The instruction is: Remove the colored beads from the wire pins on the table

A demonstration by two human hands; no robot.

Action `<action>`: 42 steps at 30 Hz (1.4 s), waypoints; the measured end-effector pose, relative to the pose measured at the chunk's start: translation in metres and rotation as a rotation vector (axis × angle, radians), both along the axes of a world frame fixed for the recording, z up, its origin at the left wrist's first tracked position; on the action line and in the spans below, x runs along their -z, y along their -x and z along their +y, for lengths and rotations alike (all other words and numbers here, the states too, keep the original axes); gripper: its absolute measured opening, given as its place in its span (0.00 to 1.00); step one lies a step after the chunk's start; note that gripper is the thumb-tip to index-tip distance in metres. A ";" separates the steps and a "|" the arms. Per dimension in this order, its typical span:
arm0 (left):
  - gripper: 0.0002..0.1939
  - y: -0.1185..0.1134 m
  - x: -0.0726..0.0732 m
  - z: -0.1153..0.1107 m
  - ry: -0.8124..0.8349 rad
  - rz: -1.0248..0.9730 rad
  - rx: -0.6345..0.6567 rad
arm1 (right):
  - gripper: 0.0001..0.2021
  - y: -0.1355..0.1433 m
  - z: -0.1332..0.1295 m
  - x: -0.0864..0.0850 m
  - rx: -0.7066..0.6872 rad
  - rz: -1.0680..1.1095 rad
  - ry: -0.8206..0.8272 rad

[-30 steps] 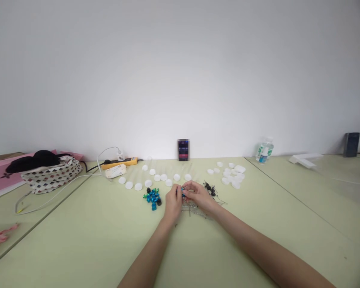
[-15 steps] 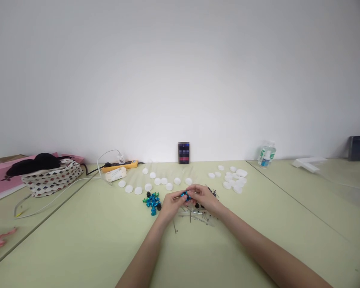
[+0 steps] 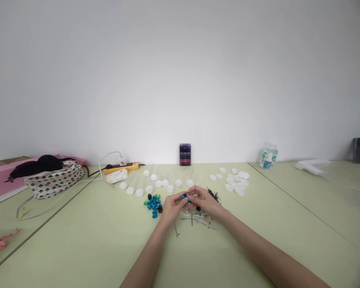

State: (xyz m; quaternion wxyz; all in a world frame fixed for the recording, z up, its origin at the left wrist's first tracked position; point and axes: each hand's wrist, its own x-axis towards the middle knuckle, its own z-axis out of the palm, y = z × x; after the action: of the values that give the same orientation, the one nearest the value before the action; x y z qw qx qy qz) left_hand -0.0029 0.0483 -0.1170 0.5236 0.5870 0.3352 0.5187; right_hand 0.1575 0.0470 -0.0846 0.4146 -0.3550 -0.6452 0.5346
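My left hand [image 3: 172,206] and my right hand [image 3: 206,201] meet at the middle of the table, both closed with fingertips pinching a small shiny blue part [image 3: 185,196]. Fingers cover much of that part, so its exact kind does not show. Left of my left hand lies a pile of blue, green and black small parts [image 3: 154,205]. Under and in front of my hands, thin metal rods [image 3: 198,217] and tiny pieces are scattered. Some black parts [image 3: 213,195] lie beside my right hand, partly hidden by it.
Clear tubes with white caps [image 3: 139,193] lie behind the pile. Loose white caps [image 3: 240,192] are grouped at the right. A phone [image 3: 185,155] leans on the wall. A yellow power strip [image 3: 132,165], a basket [image 3: 55,178] and a clear bottle [image 3: 269,157] stand further out.
The whole view has shifted slightly, so everything sits a little lower and further right. Both hands still hold the blue part, with small finger movements.
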 end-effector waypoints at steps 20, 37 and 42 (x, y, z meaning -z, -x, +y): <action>0.23 -0.001 -0.005 -0.003 -0.004 0.026 0.035 | 0.16 0.000 0.001 0.001 0.018 -0.018 0.003; 0.25 0.000 0.002 0.001 0.034 0.036 -0.043 | 0.18 -0.007 0.009 0.007 0.022 -0.052 0.055; 0.26 -0.001 0.000 0.000 0.025 0.028 -0.043 | 0.17 -0.004 0.004 -0.003 0.025 -0.064 -0.001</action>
State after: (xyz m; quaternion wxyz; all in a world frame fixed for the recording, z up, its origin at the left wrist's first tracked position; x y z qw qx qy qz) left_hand -0.0017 0.0483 -0.1170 0.5150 0.5803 0.3616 0.5170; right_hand 0.1615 0.0509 -0.0819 0.4007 -0.3800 -0.6538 0.5174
